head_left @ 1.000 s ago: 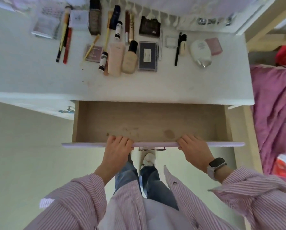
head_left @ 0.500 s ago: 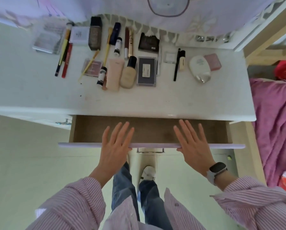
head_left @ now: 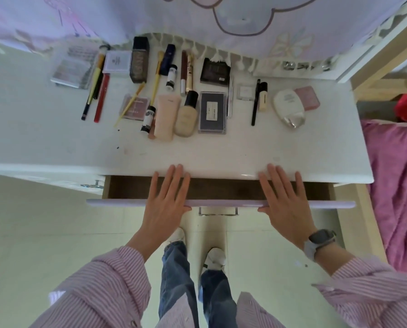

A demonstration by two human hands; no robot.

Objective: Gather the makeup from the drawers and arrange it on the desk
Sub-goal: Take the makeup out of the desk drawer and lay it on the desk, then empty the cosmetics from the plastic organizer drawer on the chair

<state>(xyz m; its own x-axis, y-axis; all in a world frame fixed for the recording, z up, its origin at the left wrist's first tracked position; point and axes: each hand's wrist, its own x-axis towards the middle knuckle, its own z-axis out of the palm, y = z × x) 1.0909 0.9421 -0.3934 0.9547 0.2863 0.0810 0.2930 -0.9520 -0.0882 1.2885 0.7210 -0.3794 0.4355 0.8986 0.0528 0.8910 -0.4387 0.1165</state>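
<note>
Left hand [head_left: 166,202] and right hand [head_left: 284,202], palms down, fingers straight and slightly spread, pressing the lilac front of the drawer [head_left: 221,204], fingertips at the desk [head_left: 221,157] edge; makeup [head_left: 188,91] laid out at twelve o'clock, well apart.

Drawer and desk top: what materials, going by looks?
Drawer: inside looks like raw brown particleboard or wood, matte and slightly blotchy; its front is a smooth lilac coating, probably laminate or paint. Desk top: glossy white with a rounded edge catching highlights, likely laminated board, though stone cannot be ruled out.
</note>
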